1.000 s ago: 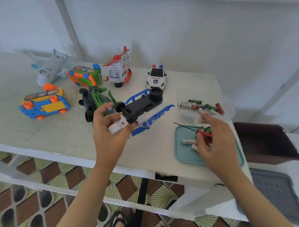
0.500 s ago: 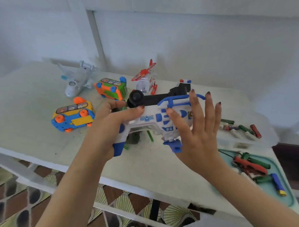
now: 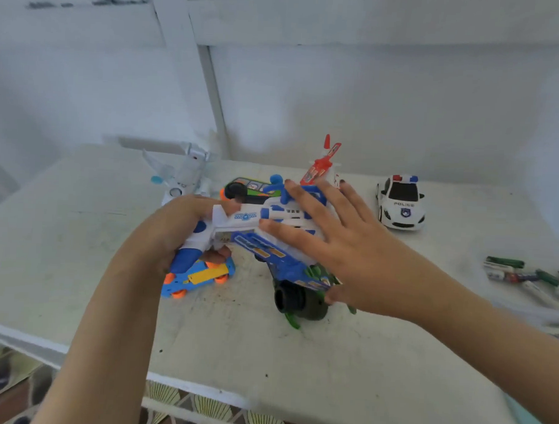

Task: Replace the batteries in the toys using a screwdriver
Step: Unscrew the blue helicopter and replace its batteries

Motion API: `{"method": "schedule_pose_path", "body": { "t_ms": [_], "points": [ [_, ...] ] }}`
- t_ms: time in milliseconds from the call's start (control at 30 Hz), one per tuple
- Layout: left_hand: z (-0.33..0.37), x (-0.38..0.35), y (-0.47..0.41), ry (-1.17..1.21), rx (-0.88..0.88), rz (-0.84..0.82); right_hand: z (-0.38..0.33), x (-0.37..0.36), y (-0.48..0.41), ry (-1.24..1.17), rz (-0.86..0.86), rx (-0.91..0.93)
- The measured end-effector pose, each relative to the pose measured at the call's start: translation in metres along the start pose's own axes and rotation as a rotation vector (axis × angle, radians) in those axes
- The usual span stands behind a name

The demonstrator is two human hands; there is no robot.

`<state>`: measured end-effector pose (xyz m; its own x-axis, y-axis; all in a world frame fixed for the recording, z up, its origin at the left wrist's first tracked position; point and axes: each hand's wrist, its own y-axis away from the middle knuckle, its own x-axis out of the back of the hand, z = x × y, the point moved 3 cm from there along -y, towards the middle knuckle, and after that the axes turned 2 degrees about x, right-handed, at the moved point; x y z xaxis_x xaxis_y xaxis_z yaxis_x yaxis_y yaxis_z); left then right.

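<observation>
toy lifted and turned over

the blue-and-white toy [image 3: 255, 220] had been raised off the table [image 3: 265, 355] and rolled, its black underside turned away, left of the police car [image 3: 400, 202]. probably it was being repositioned, not yet unscrewed. its end was gripped by the curled left hand [image 3: 174, 236]; the right hand [image 3: 350, 247] was pressed flat against it, fingers spread.

White counter against a pale wall, patterned floor below.

The counter [image 3: 78, 235] is off-white, scuffed and speckled with dark marks, and its near edge is painted white. Behind it stands a plain white wall [image 3: 404, 105], crossed by a slanting white post [image 3: 212, 96] and a horizontal beam [image 3: 376, 27]. The light is soft and even. Under the near left edge, the floor [image 3: 4, 401] shows brown and fan-patterned cream tiles.
</observation>
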<state>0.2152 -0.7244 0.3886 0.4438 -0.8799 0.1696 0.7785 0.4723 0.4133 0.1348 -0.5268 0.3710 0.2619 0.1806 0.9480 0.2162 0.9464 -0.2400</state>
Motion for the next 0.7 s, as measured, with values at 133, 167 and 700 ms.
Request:
{"method": "schedule_pose_path", "body": {
  "t_ms": [133,167,700],
  "points": [
    [0.002,0.024,-0.03,-0.098,0.041,-0.102,0.003,0.014,-0.007,-0.127,-0.145,0.015],
    [0.003,0.029,-0.036,-0.133,0.05,-0.146,0.002,0.017,-0.009,-0.137,-0.141,0.018],
    [0.027,0.042,-0.12,-0.432,-0.097,-0.204,0.013,0.031,-0.029,-0.27,0.629,-0.402]
  ]
}}
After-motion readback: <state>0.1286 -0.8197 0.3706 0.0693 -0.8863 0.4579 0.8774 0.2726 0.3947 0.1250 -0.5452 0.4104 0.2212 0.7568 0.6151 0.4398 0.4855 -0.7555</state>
